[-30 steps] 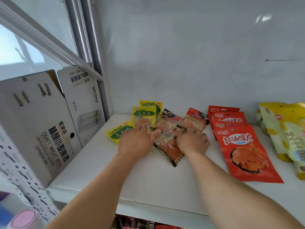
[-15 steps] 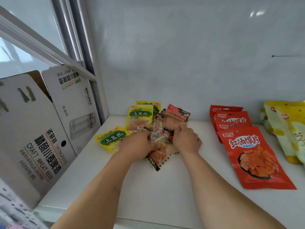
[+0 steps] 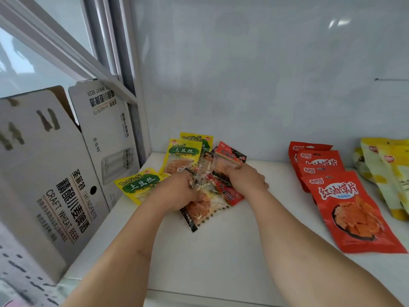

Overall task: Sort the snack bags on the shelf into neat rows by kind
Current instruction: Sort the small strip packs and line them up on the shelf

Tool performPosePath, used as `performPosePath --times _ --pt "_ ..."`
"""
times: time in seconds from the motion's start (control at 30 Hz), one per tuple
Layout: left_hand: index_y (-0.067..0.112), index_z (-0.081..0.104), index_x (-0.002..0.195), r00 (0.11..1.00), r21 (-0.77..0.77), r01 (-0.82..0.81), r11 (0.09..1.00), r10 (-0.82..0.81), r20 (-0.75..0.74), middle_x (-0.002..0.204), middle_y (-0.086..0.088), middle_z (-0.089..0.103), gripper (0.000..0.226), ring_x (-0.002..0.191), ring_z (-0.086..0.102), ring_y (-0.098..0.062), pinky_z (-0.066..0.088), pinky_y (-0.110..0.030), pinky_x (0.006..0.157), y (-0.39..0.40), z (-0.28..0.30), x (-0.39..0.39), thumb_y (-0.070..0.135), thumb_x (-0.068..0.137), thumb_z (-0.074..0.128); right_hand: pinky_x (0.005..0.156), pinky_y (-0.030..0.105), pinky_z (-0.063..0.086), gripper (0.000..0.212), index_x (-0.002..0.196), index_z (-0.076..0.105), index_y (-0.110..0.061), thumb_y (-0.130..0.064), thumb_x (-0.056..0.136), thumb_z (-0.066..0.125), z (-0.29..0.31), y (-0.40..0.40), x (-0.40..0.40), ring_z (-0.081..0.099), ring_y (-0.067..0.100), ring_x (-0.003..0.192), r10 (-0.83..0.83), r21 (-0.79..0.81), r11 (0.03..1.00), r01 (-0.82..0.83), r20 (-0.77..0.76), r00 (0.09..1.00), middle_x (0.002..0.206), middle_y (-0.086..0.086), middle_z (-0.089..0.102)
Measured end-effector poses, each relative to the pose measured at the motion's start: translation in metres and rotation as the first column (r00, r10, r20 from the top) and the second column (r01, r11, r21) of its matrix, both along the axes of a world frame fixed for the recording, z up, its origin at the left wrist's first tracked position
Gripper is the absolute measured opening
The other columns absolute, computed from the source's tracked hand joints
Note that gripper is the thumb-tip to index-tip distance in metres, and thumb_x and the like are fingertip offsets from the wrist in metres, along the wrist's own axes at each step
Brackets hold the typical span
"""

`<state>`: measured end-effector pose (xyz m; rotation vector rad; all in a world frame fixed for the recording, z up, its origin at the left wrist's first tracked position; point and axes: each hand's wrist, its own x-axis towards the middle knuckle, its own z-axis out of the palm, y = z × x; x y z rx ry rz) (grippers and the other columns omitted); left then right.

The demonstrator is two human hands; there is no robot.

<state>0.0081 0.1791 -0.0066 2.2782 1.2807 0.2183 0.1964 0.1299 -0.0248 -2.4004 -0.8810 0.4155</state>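
Gripped in the right hand (image 3: 245, 179) is a red packet (image 3: 229, 159); clear packets (image 3: 202, 204) are pinched by the left hand (image 3: 177, 192), mid-shelf (image 3: 232, 251), beside yellow packets (image 3: 139, 185)

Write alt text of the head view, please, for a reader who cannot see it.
Two bare hands, left hand and right hand, gather a mixed pile of small snack packets on a white shelf. Yellow packets lie left; a row of red bags lies right.
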Motion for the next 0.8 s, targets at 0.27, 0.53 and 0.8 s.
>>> performPosePath --times 0.27,0.53,0.8 --pt "0.023 0.046 0.082 0.999 0.005 0.004 1.000 -0.004 0.037 0.086 0.001 0.056 0.033 0.075 0.050 -0.017 0.040 -0.034 0.066 0.006 -0.001 -0.008 0.034 0.084 0.077 0.103 0.045 0.035 0.085 0.141 0.038 -0.020 -0.068 0.076 0.063 0.007 0.001 -0.007 0.044 0.034 0.130 0.007 -0.054 0.998 -0.007 -0.004 1.000 0.140 0.009 0.051" --pt "0.027 0.052 0.091 1.000 0.163 -0.005 0.987 0.005 0.002 0.118 0.000 0.046 0.030 0.117 0.042 -0.025 0.043 -0.036 0.092 0.004 -0.001 -0.016 0.043 0.082 0.076 0.099 0.048 0.046 0.107 0.139 0.033 -0.012 -0.059 0.056 0.080 0.009 0.012 -0.009 0.055 0.032 0.117 -0.034 0.029 0.999 0.038 -0.147 0.989 0.128 0.009 0.058" --pt "0.024 0.046 0.081 1.000 0.104 -0.004 0.995 0.003 0.009 0.092 0.001 0.059 0.032 0.085 0.056 -0.022 0.046 -0.036 0.073 -0.001 0.011 -0.015 0.035 0.083 0.076 0.092 0.045 0.052 0.097 0.122 0.051 -0.009 -0.064 0.047 0.081 0.004 -0.002 -0.001 0.064 0.030 0.102 -0.006 0.000 1.000 0.006 -0.150 0.989 0.112 0.009 0.065"
